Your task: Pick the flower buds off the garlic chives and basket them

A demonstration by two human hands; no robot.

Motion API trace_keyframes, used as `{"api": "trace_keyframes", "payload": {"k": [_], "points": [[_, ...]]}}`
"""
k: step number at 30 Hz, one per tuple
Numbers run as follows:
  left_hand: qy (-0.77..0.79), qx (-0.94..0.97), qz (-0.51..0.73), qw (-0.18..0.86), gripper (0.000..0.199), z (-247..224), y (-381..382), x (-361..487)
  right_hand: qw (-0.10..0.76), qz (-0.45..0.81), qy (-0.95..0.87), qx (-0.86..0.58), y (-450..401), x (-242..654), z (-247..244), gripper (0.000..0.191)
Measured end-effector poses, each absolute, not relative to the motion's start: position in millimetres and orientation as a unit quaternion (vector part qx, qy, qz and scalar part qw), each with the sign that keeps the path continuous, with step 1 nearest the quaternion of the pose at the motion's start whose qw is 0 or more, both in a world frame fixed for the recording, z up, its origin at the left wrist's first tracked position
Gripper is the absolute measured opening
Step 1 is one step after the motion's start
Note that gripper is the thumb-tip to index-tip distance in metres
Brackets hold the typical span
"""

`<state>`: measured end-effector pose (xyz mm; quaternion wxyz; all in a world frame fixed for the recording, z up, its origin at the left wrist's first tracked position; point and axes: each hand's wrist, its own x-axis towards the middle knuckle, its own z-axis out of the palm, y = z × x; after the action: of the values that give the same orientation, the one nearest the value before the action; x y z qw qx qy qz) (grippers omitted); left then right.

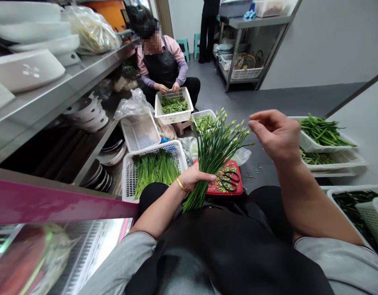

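My left hand [197, 178] is wrapped round a bunch of green flower-bud stems [212, 143], held upright with the buds fanned out at the top. To the right of the buds, my right hand [273, 133] is raised with its fingers curled together; whether anything small is between them cannot be made out. Black-handled scissors [228, 180] lie on a red tray [240, 189] strewn with cut buds and stem bits, just beyond my lap. A white basket [125, 180] of long green stems [156, 170] stands left of the bunch.
A person [164, 61] sits ahead, hands over a white basket [173, 119] of green pods. Metal shelves [93, 69] with dishes line the left. Baskets of green beans [324, 131] stand right. Cut bits lie on the floor [258, 159].
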<state>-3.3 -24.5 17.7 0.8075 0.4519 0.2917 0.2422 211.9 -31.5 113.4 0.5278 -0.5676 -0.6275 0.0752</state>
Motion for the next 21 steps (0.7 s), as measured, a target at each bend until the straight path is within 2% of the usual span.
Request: {"api": "trace_keyframes", "payload": {"k": [6, 11, 14, 21], "points": [[0.295, 0.456, 0.252, 0.801, 0.047, 19, -26, 1, 0.406, 0.178, -0.702, -0.558, -35, 207, 94, 0.028], [0.282, 0.469, 0.252, 0.798, 0.048, 18, -28, 2, 0.431, 0.301, -0.686, -0.504, -22, 205, 86, 0.037], [0.282, 0.468, 0.244, 0.801, 0.048, 16, -28, -1, 0.445, 0.349, -0.671, -0.479, -24, 206, 90, 0.033], [0.282, 0.457, 0.236, 0.81, 0.049, 15, -29, -1, 0.485, 0.281, -0.646, -0.518, -25, 216, 110, 0.026]]}}
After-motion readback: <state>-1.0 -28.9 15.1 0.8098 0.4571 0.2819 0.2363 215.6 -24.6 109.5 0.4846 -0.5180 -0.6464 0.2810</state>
